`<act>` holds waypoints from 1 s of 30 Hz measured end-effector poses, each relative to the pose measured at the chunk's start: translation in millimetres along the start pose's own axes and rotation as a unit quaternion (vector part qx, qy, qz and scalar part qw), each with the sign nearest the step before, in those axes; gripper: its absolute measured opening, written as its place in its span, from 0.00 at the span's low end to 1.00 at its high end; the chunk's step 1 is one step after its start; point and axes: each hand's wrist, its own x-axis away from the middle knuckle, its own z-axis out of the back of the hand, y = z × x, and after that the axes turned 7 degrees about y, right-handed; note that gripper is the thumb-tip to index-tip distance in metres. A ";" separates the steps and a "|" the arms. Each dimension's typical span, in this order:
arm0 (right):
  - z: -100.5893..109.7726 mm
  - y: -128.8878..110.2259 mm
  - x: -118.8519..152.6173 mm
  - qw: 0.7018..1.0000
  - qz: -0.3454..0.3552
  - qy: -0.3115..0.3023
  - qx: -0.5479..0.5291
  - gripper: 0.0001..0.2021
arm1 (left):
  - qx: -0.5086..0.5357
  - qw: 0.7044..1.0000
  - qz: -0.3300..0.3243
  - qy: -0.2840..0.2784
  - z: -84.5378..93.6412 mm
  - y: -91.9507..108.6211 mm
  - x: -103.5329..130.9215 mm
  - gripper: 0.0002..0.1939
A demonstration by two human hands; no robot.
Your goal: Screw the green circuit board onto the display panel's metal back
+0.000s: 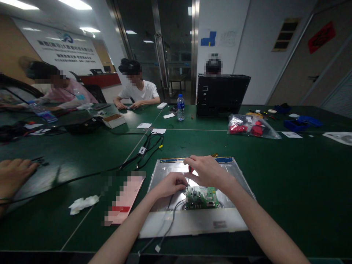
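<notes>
A flat display panel (189, 222) lies back side up in front of me, with a green circuit board (202, 198) on it. My right hand (207, 170) is closed around a screwdriver (190, 169); a bit of its red handle shows, and the thin shaft points down at the board's upper left corner. At that same corner my left hand (172, 184) has its fingers pinched together; what they hold, if anything, is hidden. Thin cables (173, 220) run from the board's left side over the panel's front edge. A blue strip (224, 160) lines the panel's far edge.
Left of the panel lie a pink sheet (128, 198) and crumpled tissue (84, 204). Black cables (145, 150) cross the green table (288, 176). Beyond are a water bottle (180, 108), a black monitor casing (222, 95) and a plastic bag (251, 126). Several people sit around; one's hand (16, 176) is at left.
</notes>
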 end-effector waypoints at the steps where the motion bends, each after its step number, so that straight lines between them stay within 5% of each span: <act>1: 1.1 -0.6 0.6 1.000 0.008 0.002 -0.010 0.07 | 0.002 1.000 -0.001 -0.001 -0.1 -0.8 -0.2 0.07; 30: -0.7 -1.3 -0.6 0.999 -0.025 -0.021 -0.028 0.08 | 0.012 1.000 -0.009 0.006 -0.1 1.5 0.4 0.05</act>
